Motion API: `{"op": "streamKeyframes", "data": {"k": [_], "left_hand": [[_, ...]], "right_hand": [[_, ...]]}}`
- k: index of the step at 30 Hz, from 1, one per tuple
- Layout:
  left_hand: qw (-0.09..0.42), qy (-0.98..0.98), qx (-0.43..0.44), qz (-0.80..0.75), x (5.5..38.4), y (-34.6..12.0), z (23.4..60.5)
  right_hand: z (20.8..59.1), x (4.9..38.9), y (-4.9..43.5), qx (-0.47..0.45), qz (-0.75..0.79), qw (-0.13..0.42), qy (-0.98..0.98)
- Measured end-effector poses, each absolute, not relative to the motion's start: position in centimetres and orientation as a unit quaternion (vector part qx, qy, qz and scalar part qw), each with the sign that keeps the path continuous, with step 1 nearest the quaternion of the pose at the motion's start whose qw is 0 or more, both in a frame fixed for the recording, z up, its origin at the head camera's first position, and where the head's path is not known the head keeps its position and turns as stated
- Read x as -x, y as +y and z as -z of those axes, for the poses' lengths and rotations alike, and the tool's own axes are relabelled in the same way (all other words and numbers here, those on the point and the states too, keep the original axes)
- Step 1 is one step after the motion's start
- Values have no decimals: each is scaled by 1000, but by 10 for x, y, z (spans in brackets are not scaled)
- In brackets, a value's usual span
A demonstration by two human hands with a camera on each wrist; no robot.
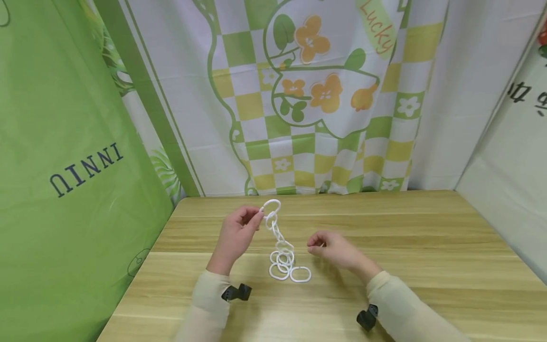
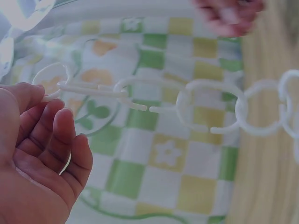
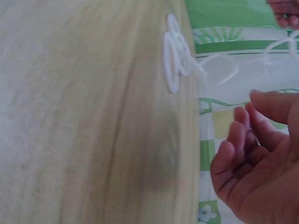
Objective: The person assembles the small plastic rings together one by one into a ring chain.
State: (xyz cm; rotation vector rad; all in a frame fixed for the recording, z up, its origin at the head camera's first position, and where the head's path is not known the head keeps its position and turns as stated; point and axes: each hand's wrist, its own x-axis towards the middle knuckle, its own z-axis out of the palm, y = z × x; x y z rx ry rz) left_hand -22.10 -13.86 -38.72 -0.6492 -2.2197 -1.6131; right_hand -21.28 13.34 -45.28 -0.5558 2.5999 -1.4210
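A chain of white plastic links hangs down from my left hand. Thumb and fingertips pinch it near its top link, as the left wrist view shows. Several C-shaped links with small gaps run one through another there. The chain's lower end lies bunched on the wooden table, with an oval link at the right edge of the pile. My right hand is held right of the chain, fingers loosely bent and holding nothing. In the right wrist view the bunched links are beyond that hand.
The wooden table reaches back to a checked, flowered curtain. A green cloth hangs along the left side and a white one along the right. Each sleeve carries a small black wrist camera.
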Motion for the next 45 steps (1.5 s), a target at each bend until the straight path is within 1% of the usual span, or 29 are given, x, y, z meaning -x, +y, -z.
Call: {"op": "streamKeyframes", "data": {"k": [5, 11, 14, 18, 20, 22, 28, 32, 35, 41, 45], "left_hand": [[205, -748, 220, 592, 217, -156, 371], [265, -722, 231, 596, 211, -176, 357], [280, -711, 243, 597, 207, -182, 350], [286, -705, 247, 601, 206, -186, 346], [276, -717, 242, 592, 208, -185, 349], [253, -746, 238, 568, 211, -182, 355], [145, -822, 243, 494, 226, -162, 382], [93, -844, 239, 471, 233, -150, 400], [71, -847, 245, 466, 235, -142, 410], [49, -843, 267, 464, 233, -127, 418], [26, -850, 268, 454, 230, -119, 422]], "right_hand": [[459, 212, 132, 231, 428, 95, 869], [466, 210, 130, 231, 377, 122, 889], [468, 208, 127, 226, 360, 123, 897], [472, 207, 123, 223, 336, 112, 908], [472, 207, 121, 220, 330, 109, 912], [473, 207, 119, 214, 329, 111, 913], [473, 206, 115, 227, 321, 111, 913], [472, 203, 112, 238, 305, 118, 915], [472, 199, 111, 241, 291, 120, 918], [471, 194, 111, 242, 276, 106, 924], [471, 193, 114, 243, 289, 99, 921]]}}
